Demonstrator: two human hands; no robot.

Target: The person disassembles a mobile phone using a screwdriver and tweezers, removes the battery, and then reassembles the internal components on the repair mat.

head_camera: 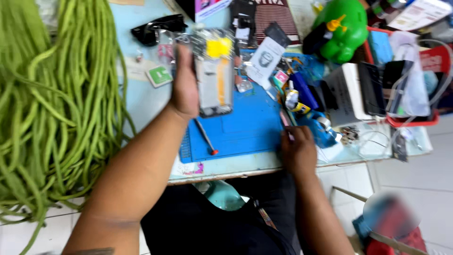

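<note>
Opened smartphone [214, 75], back cover off, is held in the person's left hand [185, 82] above the far edge of a blue repair mat [245, 127]. Its exposed interior shows a yellow patch near the top and a pale metal frame below. The left hand grasps it along its left edge, thumb side toward the device, holding it roughly upright relative to the mat.

Right hand [297, 148] rests at the mat's right front corner, fingers curled around a slim pinkish tool [286, 120] whose tip points away from the person; blur prevents naming the tool more closely.

On the mat, just below the phone, lies a thin screwdriver with a red end [206, 138], apart from both hands.

Surroundings: a large heap of green long beans [52, 104] covers the table's left side. Right of the mat stand a green plastic toy figure [344, 28], a white box [347, 92], a dark phone [370, 87] and tangled white cables [373, 141]. A black object [158, 28] lies beyond the phone.
</note>
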